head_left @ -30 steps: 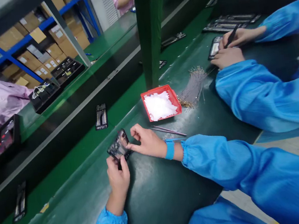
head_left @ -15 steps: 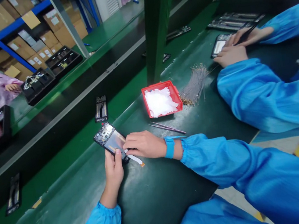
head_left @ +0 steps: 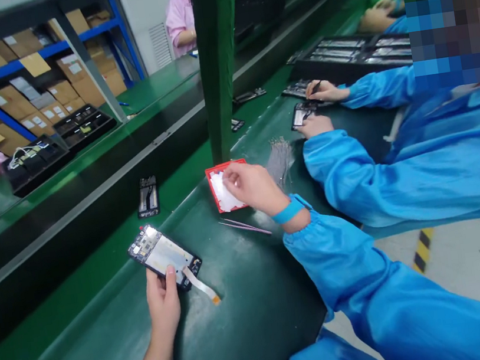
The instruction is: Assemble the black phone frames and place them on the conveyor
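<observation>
My left hand (head_left: 162, 298) grips an opened smartphone (head_left: 165, 253) by its lower edge, thumb on top. The phone's circuit board and silver inner plate face up. From its near end a white flex cable (head_left: 201, 285) with an orange tip hangs out over the bench. My right hand (head_left: 254, 185) is over a red bin (head_left: 210, 183) filled with white strips (head_left: 224, 194). Its thumb and fingertips are pinched together at the strips; what they hold, if anything, cannot be made out. Tweezers (head_left: 245, 227) lie on the bench just in front of the bin.
A bundle of thin grey cables (head_left: 279, 159) lies right of the bin, beside a green post (head_left: 221, 63). Another opened phone (head_left: 148, 197) lies beyond mine. At right a co-worker's hands (head_left: 317, 125) work on a phone near a black tray (head_left: 339, 59).
My right hand has left the phone and moved up and right to the red bin. My left hand still holds the phone, whose silver plate is now uncovered. The view has shifted right.
</observation>
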`<control>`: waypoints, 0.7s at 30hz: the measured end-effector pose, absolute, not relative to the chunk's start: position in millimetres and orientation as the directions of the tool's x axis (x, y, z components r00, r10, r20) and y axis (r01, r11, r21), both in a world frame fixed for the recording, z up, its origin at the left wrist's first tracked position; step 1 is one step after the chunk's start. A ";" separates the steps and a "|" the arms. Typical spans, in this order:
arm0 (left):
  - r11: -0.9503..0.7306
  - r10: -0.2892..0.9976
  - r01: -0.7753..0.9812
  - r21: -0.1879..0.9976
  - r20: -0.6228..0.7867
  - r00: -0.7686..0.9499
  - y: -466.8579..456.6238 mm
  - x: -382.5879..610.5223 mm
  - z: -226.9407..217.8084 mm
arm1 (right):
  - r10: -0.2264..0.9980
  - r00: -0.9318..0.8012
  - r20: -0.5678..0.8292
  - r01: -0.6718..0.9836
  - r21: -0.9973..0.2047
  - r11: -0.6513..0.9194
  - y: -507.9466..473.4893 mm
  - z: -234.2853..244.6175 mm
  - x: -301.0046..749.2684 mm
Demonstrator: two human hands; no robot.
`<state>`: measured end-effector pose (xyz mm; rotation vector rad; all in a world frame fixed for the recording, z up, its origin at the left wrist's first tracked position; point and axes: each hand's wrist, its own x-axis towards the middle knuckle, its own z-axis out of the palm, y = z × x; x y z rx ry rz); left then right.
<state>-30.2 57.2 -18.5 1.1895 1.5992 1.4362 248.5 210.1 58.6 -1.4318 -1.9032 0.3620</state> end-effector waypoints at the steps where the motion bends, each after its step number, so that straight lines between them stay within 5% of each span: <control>1: -0.025 0.927 0.180 0.983 0.090 -0.363 57.1 -29.9 -18.1 | 0.914 -0.083 0.398 0.802 -0.517 0.298 214.4 58.9 253.8; 4: -0.037 0.913 0.129 0.991 0.086 -0.400 57.1 -29.5 -15.7 | 0.859 -0.086 0.505 0.896 -0.337 0.288 206.4 58.6 243.8; 6: -0.037 0.901 0.050 0.998 0.055 -0.429 57.0 -29.3 -12.4 | 0.792 -0.272 0.547 0.819 -0.301 0.488 184.9 56.6 219.9; 8: -0.027 0.908 -0.080 0.996 -0.009 -0.418 56.8 -28.6 -7.0 | 0.578 -0.630 0.519 0.513 -0.280 0.811 158.3 50.2 192.6; 11: -0.014 0.925 -0.291 0.957 -0.098 -0.366 56.7 -27.4 2.1 | 0.274 -0.838 0.472 0.121 -0.329 0.937 129.2 32.1 163.5; 13: -0.024 0.918 -0.345 0.938 -0.116 -0.379 57.0 -27.5 6.3 | 0.312 -0.836 0.451 0.123 -0.400 0.908 124.0 19.8 156.6; 18: 0.044 0.903 -0.162 0.986 -0.109 -0.416 56.5 -27.8 8.3 | 0.652 -0.595 0.470 0.373 -0.557 0.742 132.9 11.3 161.7; 21: 0.085 0.938 -0.086 0.993 -0.109 -0.328 54.3 -25.8 9.6 | 0.703 -0.500 0.506 0.418 -0.570 0.708 131.9 12.9 162.9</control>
